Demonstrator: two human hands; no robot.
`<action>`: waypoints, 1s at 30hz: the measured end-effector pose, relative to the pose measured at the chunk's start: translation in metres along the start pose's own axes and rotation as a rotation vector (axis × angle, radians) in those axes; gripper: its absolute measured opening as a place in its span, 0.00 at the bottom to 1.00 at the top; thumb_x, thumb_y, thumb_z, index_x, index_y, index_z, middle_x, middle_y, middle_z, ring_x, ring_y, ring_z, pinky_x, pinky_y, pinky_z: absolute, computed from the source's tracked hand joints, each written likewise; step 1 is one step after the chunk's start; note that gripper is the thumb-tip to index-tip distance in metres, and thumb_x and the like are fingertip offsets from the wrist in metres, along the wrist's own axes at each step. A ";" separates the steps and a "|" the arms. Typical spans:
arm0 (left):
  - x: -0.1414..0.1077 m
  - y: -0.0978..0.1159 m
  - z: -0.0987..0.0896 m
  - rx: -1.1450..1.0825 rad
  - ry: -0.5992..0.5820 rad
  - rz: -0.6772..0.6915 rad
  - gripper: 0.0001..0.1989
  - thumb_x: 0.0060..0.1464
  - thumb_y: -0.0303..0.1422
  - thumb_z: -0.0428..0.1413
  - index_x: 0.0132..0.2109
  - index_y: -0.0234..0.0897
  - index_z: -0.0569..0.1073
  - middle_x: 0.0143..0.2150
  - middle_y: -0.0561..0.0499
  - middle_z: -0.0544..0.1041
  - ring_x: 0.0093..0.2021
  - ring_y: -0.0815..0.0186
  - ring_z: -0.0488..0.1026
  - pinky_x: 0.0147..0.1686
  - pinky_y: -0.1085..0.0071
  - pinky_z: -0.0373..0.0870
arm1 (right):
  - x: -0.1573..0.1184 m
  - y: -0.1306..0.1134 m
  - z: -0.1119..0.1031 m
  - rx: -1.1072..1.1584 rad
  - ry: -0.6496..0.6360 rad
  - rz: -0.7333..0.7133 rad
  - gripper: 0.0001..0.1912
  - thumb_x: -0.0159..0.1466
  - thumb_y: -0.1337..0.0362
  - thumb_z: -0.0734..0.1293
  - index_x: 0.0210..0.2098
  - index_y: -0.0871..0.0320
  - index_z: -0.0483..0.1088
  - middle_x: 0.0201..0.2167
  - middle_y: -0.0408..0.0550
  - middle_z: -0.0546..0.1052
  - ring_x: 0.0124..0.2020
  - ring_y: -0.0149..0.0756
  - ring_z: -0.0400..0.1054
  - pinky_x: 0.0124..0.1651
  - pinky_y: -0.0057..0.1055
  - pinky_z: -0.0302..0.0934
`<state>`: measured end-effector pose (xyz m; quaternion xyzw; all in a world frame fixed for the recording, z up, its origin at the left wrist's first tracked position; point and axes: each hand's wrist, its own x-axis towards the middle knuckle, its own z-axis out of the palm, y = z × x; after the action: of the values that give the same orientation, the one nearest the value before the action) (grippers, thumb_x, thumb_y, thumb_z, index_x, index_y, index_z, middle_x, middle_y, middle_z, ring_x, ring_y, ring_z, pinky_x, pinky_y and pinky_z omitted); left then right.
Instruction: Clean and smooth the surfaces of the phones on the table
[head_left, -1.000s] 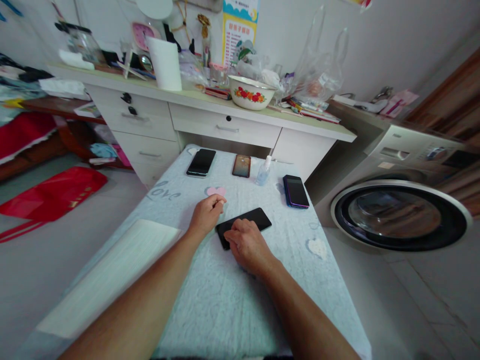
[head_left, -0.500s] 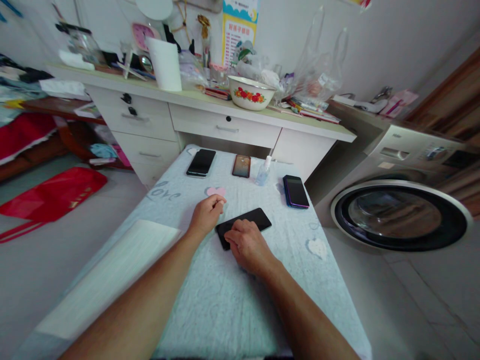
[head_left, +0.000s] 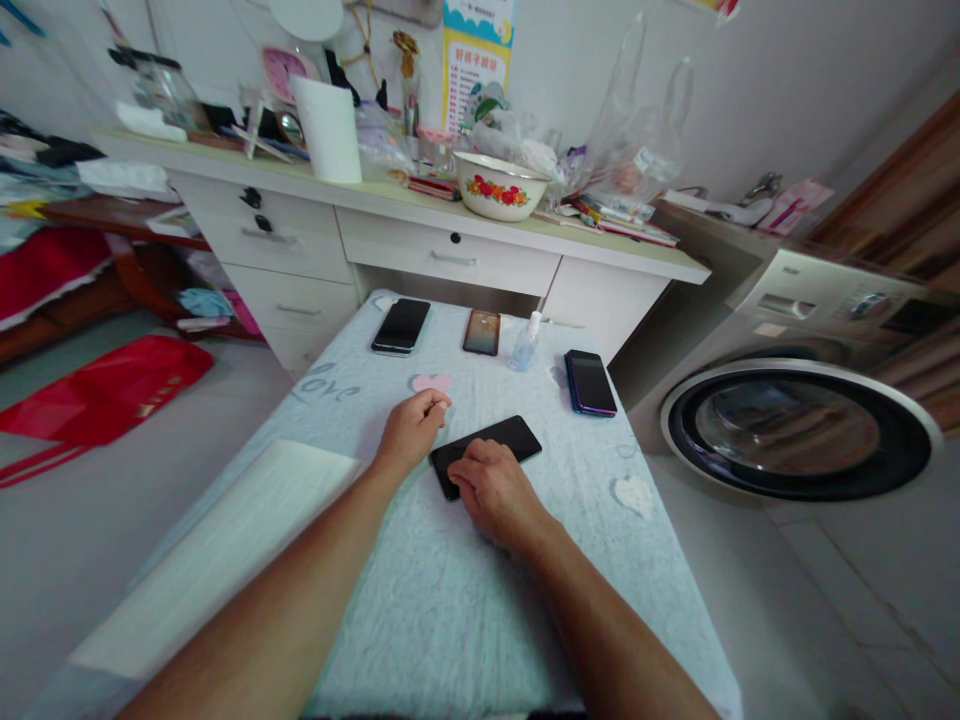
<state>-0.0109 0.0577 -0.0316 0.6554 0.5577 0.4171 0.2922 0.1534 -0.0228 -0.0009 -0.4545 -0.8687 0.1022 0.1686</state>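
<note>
A black smartphone (head_left: 517, 437) lies slantwise on the cloth-covered table, its dark face up. My right hand (head_left: 495, 490) is over its lower left part, fingers bunched in a pinch at the screen; what they hold, if anything, is hidden. Just left of the phone, my left hand (head_left: 412, 425) is closed, thumb against the curled fingers, and anything inside cannot be made out. Beyond the hands are another black phone (head_left: 402, 326), a brownish phone case (head_left: 481, 332) and a small clear spray bottle (head_left: 526, 345). A phone with a blue-purple edge (head_left: 591, 383) lies to the right.
A pale flat strip (head_left: 217, 560) runs along the table's left side, under my left forearm. Behind stands a white desk (head_left: 450, 245) bearing a flowered bowl (head_left: 501, 190) and a white roll (head_left: 327, 130). A washing machine (head_left: 795, 350) is at the right, a red bag (head_left: 112, 395) at the left.
</note>
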 end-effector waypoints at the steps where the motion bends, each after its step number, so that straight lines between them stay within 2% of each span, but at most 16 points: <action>1: 0.000 0.001 0.000 0.002 0.002 0.001 0.14 0.55 0.38 0.47 0.37 0.37 0.74 0.24 0.55 0.73 0.28 0.66 0.71 0.31 0.72 0.65 | 0.000 0.000 0.000 0.003 0.001 0.000 0.09 0.66 0.68 0.62 0.34 0.57 0.74 0.33 0.46 0.70 0.37 0.34 0.60 0.39 0.32 0.48; 30: -0.001 0.002 0.000 0.007 -0.014 -0.004 0.14 0.55 0.38 0.47 0.37 0.37 0.74 0.24 0.55 0.73 0.27 0.66 0.70 0.31 0.72 0.64 | 0.000 0.001 -0.001 0.018 -0.005 0.003 0.09 0.66 0.68 0.62 0.35 0.56 0.74 0.33 0.46 0.71 0.37 0.34 0.61 0.39 0.32 0.49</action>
<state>-0.0103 0.0568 -0.0303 0.6584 0.5582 0.4100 0.2946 0.1543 -0.0222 -0.0008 -0.4542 -0.8673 0.1117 0.1702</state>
